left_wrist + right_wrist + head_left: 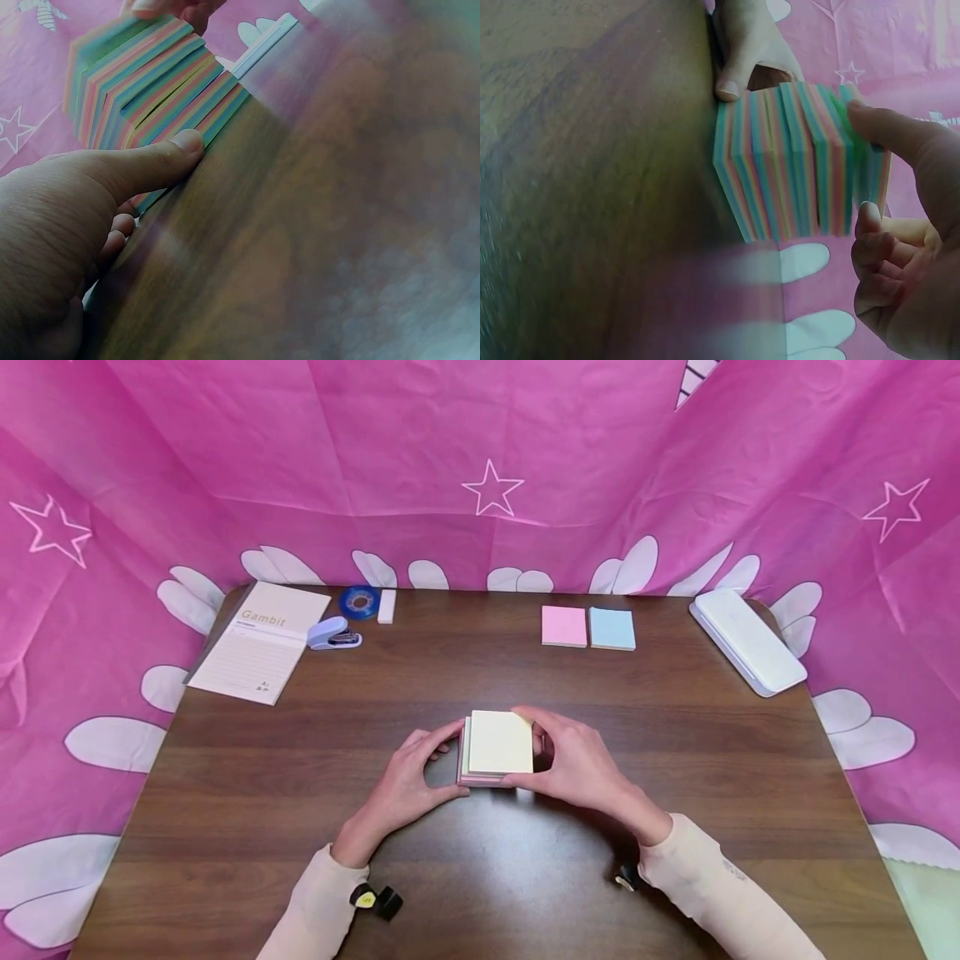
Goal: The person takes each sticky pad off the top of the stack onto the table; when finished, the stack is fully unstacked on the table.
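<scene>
A tall stack of sticky note pads (795,169) with many-coloured striped edges stands on the table in front of me. My left hand (408,777) holds the stack low on its left side, the thumb at the near edge. At the top, my right hand (581,764) pinches the pale yellow sticky note pad (501,742) between thumb and fingers. This pad sits slightly to the right of those below it. In the left wrist view, the left thumb (187,140) presses against the lower pads. The pads do not line up evenly.
Pink (564,626) and blue (612,628) sticky note pads lie at the back. A white case (750,642) is at the back right. Back left are a notebook (258,643), a stapler (332,634), blue tape (359,602) and a white block (386,607). A pink curtain (405,460) surrounds the table.
</scene>
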The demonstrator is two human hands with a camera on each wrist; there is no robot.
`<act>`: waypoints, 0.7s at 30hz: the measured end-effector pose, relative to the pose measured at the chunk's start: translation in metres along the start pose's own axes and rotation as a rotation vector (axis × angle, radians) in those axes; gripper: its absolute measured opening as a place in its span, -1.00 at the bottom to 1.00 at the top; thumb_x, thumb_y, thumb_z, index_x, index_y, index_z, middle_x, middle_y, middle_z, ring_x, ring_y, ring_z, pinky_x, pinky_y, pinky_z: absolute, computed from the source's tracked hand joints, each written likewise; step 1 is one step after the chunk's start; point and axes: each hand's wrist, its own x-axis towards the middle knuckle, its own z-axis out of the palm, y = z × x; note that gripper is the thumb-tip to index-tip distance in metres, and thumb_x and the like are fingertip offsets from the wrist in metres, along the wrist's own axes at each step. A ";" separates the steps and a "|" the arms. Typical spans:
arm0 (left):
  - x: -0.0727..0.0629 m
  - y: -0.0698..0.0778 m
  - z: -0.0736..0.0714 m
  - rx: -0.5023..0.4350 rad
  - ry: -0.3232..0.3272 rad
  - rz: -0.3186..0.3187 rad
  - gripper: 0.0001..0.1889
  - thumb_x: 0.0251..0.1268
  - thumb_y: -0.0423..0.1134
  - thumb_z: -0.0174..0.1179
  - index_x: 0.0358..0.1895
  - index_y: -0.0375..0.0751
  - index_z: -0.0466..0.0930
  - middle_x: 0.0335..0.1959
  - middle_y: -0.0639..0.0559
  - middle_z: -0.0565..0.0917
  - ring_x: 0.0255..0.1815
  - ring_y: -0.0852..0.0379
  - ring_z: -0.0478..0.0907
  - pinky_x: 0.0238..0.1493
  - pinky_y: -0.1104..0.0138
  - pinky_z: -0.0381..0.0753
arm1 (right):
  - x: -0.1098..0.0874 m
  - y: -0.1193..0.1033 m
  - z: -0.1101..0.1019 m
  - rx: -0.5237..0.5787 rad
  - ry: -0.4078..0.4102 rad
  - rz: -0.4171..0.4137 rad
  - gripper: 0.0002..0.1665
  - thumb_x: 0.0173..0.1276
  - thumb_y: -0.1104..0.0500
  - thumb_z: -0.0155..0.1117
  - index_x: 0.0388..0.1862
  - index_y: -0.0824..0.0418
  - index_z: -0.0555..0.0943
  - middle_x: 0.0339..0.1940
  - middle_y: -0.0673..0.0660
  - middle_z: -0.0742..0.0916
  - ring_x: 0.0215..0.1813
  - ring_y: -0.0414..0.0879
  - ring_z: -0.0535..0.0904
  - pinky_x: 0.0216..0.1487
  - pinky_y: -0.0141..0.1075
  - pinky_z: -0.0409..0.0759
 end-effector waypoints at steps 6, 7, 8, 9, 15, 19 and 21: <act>0.000 0.002 -0.001 0.002 -0.008 -0.019 0.11 0.01 -0.18 0.83 0.70 0.07 0.42 0.38 0.08 0.70 0.13 0.09 0.57 0.14 0.11 0.67 | 0.001 0.017 -0.025 0.063 0.042 0.030 0.04 0.01 -0.04 0.92 0.48 0.12 0.63 -0.34 -0.02 0.62 -0.31 -0.15 0.50 -0.32 -0.27 0.46; 0.000 0.002 -0.001 0.003 -0.010 -0.021 0.11 0.01 -0.18 0.83 0.70 0.08 0.42 0.38 0.07 0.70 0.13 0.09 0.56 0.14 0.11 0.67 | 0.001 0.023 -0.029 0.068 0.052 0.032 0.04 0.02 -0.01 0.92 0.48 0.14 0.63 -0.34 -0.02 0.62 -0.31 -0.15 0.51 -0.32 -0.29 0.47; 0.000 0.002 -0.001 0.003 -0.011 -0.022 0.11 0.01 -0.18 0.83 0.70 0.08 0.41 0.38 0.07 0.70 0.13 0.09 0.56 0.14 0.11 0.67 | 0.000 0.029 -0.034 0.070 0.063 0.034 0.04 0.01 0.02 0.92 0.47 0.16 0.63 -0.33 -0.01 0.62 -0.31 -0.14 0.52 -0.33 -0.29 0.48; 0.000 0.002 -0.001 0.004 -0.011 -0.022 0.11 0.01 -0.18 0.83 0.70 0.08 0.41 0.39 0.07 0.70 0.13 0.09 0.55 0.14 0.10 0.67 | 0.000 0.035 -0.038 0.072 0.074 0.037 0.04 0.00 0.05 0.92 0.47 0.16 0.63 -0.33 0.00 0.63 -0.31 -0.13 0.53 -0.33 -0.30 0.49; -0.001 0.002 -0.001 -0.006 -0.010 -0.015 0.11 0.02 -0.19 0.82 0.71 0.06 0.41 0.39 0.07 0.70 0.14 0.08 0.56 0.15 0.11 0.67 | -0.002 0.078 -0.064 0.059 0.131 0.104 0.03 0.02 0.17 0.91 0.50 0.16 0.61 -0.31 0.08 0.66 -0.27 -0.06 0.55 -0.31 -0.32 0.49; -0.001 0.002 -0.001 -0.008 -0.008 -0.015 0.12 0.00 -0.20 0.83 0.70 0.07 0.41 0.40 0.08 0.69 0.14 0.08 0.56 0.15 0.11 0.68 | -0.001 0.111 -0.082 0.031 0.178 0.148 -0.02 0.08 0.20 0.87 0.49 0.17 0.62 -0.31 0.13 0.67 -0.28 -0.04 0.55 -0.30 -0.38 0.48; -0.002 0.002 -0.001 -0.006 -0.008 -0.016 0.12 0.00 -0.20 0.83 0.70 0.08 0.41 0.40 0.08 0.69 0.14 0.08 0.56 0.15 0.11 0.68 | -0.001 0.128 -0.089 0.018 0.200 0.176 -0.06 0.11 0.20 0.85 0.48 0.17 0.62 -0.30 0.15 0.66 -0.29 -0.04 0.54 -0.29 -0.41 0.45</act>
